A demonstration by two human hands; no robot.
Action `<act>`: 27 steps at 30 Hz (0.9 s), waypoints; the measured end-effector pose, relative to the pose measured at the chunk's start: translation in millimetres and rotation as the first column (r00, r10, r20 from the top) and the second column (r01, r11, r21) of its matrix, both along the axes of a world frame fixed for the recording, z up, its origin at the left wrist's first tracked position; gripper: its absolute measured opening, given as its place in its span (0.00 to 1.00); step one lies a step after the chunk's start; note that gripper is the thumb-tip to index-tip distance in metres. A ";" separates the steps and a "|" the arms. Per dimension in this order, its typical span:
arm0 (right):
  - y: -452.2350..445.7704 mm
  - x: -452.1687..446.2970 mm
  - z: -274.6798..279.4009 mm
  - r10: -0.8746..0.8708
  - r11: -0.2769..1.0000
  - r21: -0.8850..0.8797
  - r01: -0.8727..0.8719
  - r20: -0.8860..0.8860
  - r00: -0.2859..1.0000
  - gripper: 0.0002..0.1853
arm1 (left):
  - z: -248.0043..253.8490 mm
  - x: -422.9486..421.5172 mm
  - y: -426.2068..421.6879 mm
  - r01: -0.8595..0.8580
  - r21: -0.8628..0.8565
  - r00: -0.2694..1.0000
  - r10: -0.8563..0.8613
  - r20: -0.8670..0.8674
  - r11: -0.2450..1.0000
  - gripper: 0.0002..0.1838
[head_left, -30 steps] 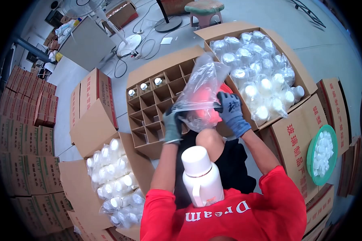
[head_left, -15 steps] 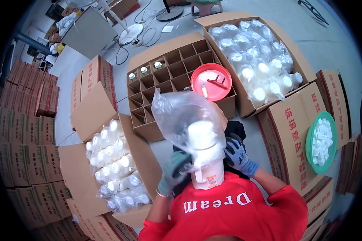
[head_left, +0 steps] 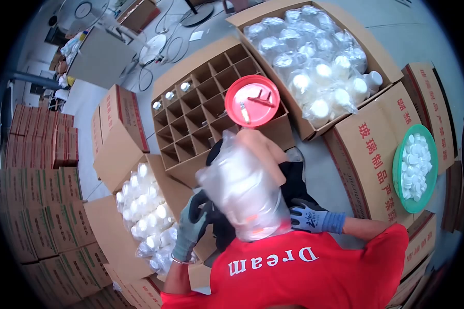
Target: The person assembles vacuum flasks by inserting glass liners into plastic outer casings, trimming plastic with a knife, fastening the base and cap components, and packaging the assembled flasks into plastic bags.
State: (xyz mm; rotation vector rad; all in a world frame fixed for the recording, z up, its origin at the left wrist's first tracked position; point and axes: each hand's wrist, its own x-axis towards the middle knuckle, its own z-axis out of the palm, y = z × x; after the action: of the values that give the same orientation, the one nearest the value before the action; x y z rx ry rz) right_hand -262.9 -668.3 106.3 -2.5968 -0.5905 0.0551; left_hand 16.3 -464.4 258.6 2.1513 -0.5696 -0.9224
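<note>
A white bottle-like container point(head_left: 255, 206) stands in front of my red shirt inside a clear plastic bag point(head_left: 227, 159). The bag covers it from the top nearly to its base, and motion blurs both. My left hand point(head_left: 193, 224), in a grey-green glove with dark fingers, is apart from the bag on the left, fingers curved and spaced with nothing visible between them. On the other side, my right hand point(head_left: 312, 218), in a blue-purple glove, has its fingers closed at the lower edge of the bag; the fingertips are partly hidden.
A divided carton point(head_left: 183, 167) ahead holds a few capped bottles and a red dish point(head_left: 231, 113). Boxes of bagged white bottles point(head_left: 322, 72) stand front right and left point(head_left: 147, 206). A green basket of white caps point(head_left: 432, 177) rests on a carton at right.
The bag has come down over the white container, covering more of it. My left hand has moved left, away from the bag, and its fingers have opened. My right hand stays at the side.
</note>
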 end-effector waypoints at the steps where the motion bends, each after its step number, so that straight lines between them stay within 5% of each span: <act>1: -3.5 0.8 -4.7 0.012 0.999 0.030 -0.012 0.007 1.000 0.09 | 11.9 -3.1 -28.5 0.117 0.215 0.986 -0.139 0.090 0.970 0.18; 2: -6.8 -0.5 -10.6 0.048 0.997 0.054 -0.046 -0.032 0.998 0.10 | 13.5 -6.2 -52.8 0.213 0.420 0.943 -0.298 0.148 0.882 0.18; 4: -17.0 -5.1 -14.6 0.037 0.997 0.074 -0.037 -0.005 0.999 0.11 | -41.4 30.0 -26.9 0.381 0.272 0.854 -0.449 0.262 0.884 0.16; 5: -24.5 -7.0 -15.0 0.008 0.997 0.082 -0.008 -0.010 1.000 0.12 | -27.8 44.8 -41.1 0.214 0.414 0.940 -0.071 -0.335 0.885 0.15; 9: -58.5 -13.0 -37.1 -0.106 0.835 0.515 0.193 -0.192 0.976 0.16 | -65.5 82.3 -10.7 0.115 0.370 0.710 0.184 -0.680 0.922 0.15; 11: -90.8 -10.8 -46.5 -0.122 0.675 0.690 0.261 -0.245 0.962 0.18 | -68.2 96.3 -33.6 0.120 0.342 0.735 0.148 -0.662 0.932 0.16; 13: -187.9 -17.2 2.2 -0.516 0.556 0.588 0.588 -0.310 0.798 0.20 | -55.8 113.3 -65.6 0.280 0.393 0.907 -0.106 -0.408 0.876 0.17; 14: -233.7 -26.7 -47.2 -0.713 0.441 0.648 0.621 -0.167 0.681 0.21 | -43.8 123.2 -82.5 0.373 0.452 0.927 -0.308 -0.213 0.810 0.17; 15: -296.6 -33.0 -27.7 -0.826 0.391 0.427 0.815 -0.227 0.515 0.23 | -30.1 133.4 -101.3 0.434 0.518 0.865 -0.502 -0.010 0.737 0.18; 17: -398.8 -40.5 -59.1 -0.950 -0.244 0.502 0.830 -0.297 -0.100 0.18 | -7.0 149.8 -139.9 0.496 0.572 0.620 -0.728 0.292 0.653 0.19; 18: -443.0 -38.8 -64.6 -0.701 -0.678 0.687 0.262 -0.711 0.053 0.17 | -0.1 153.2 -161.2 0.534 0.551 0.502 -0.765 0.403 0.641 0.19; 21: -532.2 -36.9 -144.2 -0.538 -0.842 0.539 0.016 -0.838 -0.089 0.13 | 4.1 137.6 -238.9 0.651 0.392 0.289 -0.689 0.664 0.651 0.21; 23: -567.6 -35.4 -195.9 -0.396 -0.917 0.398 -0.004 -0.915 -0.081 0.12 | -8.2 101.1 -300.5 0.600 0.088 0.506 -0.462 0.728 0.796 0.20; 24: -580.0 -36.9 -219.7 -0.338 -0.941 0.339 -0.009 -0.939 -0.060 0.12 | -20.3 84.3 -328.2 0.591 -0.081 0.619 -0.387 0.683 0.803 0.18; 25: -589.8 -39.8 -238.2 -0.286 -0.958 0.287 -0.012 -0.958 -0.035 0.11 | -34.6 78.4 -350.0 0.284 -0.436 0.939 -0.340 -0.056 0.854 0.16; 26: -596.8 -43.1 -255.2 -0.244 -0.970 0.244 -0.012 -0.970 -0.004 0.11 | -49.0 72.6 -371.8 -0.384 -0.395 0.665 -0.047 -0.745 0.835 0.14; 27: -602.4 -45.8 -272.3 -0.211 -0.977 0.211 -0.011 -0.977 0.027 0.10 | -73.2 76.5 -384.5 -0.296 -0.435 0.674 -0.137 -0.726 0.850 0.14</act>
State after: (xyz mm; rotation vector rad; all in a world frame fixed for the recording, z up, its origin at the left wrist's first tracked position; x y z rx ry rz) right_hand -308.7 -1270.7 -166.0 -0.1126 1.3600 -0.8725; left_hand 92.8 -848.9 185.4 1.1368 -0.2460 -1.3009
